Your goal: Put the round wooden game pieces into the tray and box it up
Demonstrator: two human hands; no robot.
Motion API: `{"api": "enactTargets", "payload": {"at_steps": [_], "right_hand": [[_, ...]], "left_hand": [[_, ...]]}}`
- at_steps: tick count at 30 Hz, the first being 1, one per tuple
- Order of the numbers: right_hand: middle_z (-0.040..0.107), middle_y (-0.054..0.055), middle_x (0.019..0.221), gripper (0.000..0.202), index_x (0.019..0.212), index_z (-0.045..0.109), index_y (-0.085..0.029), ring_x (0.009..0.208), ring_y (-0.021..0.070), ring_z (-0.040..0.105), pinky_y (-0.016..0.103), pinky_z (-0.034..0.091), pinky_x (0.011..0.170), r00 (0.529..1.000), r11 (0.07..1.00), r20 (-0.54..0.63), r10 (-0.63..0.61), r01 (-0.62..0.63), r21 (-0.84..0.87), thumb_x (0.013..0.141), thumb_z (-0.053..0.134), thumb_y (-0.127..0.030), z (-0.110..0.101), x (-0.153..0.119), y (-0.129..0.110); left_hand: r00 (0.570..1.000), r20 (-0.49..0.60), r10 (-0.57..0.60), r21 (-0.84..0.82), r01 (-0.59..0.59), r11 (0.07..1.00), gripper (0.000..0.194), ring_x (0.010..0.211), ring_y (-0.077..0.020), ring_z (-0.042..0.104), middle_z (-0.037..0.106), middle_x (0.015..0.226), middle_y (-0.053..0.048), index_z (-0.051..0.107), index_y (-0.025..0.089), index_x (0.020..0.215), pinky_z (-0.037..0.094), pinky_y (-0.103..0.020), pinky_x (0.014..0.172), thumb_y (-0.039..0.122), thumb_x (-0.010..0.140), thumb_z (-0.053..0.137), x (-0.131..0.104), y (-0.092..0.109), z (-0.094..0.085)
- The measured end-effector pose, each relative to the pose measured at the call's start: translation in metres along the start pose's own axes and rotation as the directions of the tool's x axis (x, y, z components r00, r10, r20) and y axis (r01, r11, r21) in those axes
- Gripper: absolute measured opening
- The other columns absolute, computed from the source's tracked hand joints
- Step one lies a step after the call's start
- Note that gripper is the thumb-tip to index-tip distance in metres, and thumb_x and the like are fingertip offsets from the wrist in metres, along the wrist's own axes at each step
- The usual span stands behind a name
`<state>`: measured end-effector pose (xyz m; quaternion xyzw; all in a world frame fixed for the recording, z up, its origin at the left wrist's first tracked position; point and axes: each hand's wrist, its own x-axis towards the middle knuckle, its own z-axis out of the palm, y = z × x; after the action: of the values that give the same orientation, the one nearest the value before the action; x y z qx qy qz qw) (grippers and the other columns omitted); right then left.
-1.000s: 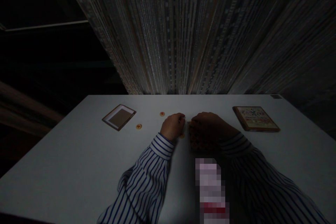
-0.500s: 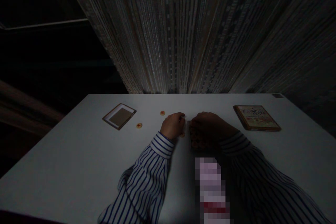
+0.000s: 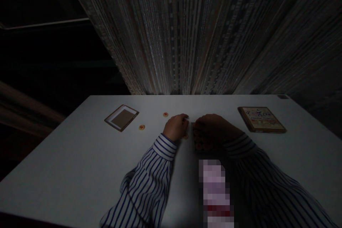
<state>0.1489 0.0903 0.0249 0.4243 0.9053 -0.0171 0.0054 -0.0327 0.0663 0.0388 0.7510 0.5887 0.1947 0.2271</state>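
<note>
In the dim head view, my left hand (image 3: pixel 175 127) rests on the table with fingers curled, just left of a shallow tray (image 3: pixel 192 139) of round wooden xiangqi pieces (image 3: pixel 203 144). What its fingertips hold, if anything, is hidden. One loose piece (image 3: pixel 186 136) peeks out beside its heel. My right hand (image 3: pixel 211 125) is over the tray's far part, fingers bent down among the pieces and closed; its grip is in shadow. Two more xiangqi pieces with red marks lie to the left: one piece farther back (image 3: pixel 165 114) and another piece nearer (image 3: pixel 141 127).
An open box lid (image 3: pixel 121 118), brown and white inside, lies on the left of the white table (image 3: pixel 80 171). On the right is a printed wooden box part (image 3: pixel 262 119). A string curtain (image 3: pixel 181 42) hangs behind the far edge. A blurred patch covers the front middle.
Both hands stay in nearly the same place, with only slight finger movement. The tray, loose pieces and box parts have not visibly moved.
</note>
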Motion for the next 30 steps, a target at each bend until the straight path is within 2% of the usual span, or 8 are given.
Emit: {"api": "enactTargets", "payload": {"at_steps": [10,16,30], "right_hand": [[0.069,0.008,0.083,0.03,0.084,0.066,-0.017,0.076,0.0194,0.063,0.028,0.04,0.062,1.0,1.0,0.005,-0.008,0.008,-0.013,0.088,0.04,-0.032,-0.0041,-0.0002,-0.0037],[0.069,0.007,0.087,0.027,0.088,0.066,-0.017,0.079,0.0181,0.062,0.027,0.04,0.065,1.0,1.0,0.021,-0.002,0.002,0.012,0.087,0.043,-0.03,-0.0018,0.0007,-0.0025],[0.069,0.007,0.086,0.025,0.089,0.066,-0.017,0.078,0.0197,0.063,0.028,0.04,0.063,0.999,0.999,-0.006,-0.031,0.031,0.011,0.086,0.044,-0.027,0.0019,0.0015,-0.0016]], "left_hand": [[1.0,0.002,0.011,0.011,-0.011,1.0,0.032,0.09,-0.0215,0.061,0.067,0.099,-0.01,0.061,0.014,0.109,0.044,-0.031,0.081,0.022,0.081,0.046,0.0015,-0.0019,0.0011],[1.0,-0.001,0.004,0.036,-0.004,0.999,0.031,0.091,-0.018,0.061,0.068,0.099,-0.007,0.06,0.016,0.109,0.044,-0.027,0.082,0.021,0.082,0.046,0.0017,-0.0019,0.0015],[1.0,-0.004,0.011,0.034,-0.011,0.999,0.03,0.09,-0.0181,0.062,0.068,0.098,-0.007,0.06,0.016,0.109,0.045,-0.028,0.081,0.021,0.082,0.046,0.0014,-0.0012,0.0004]]}}
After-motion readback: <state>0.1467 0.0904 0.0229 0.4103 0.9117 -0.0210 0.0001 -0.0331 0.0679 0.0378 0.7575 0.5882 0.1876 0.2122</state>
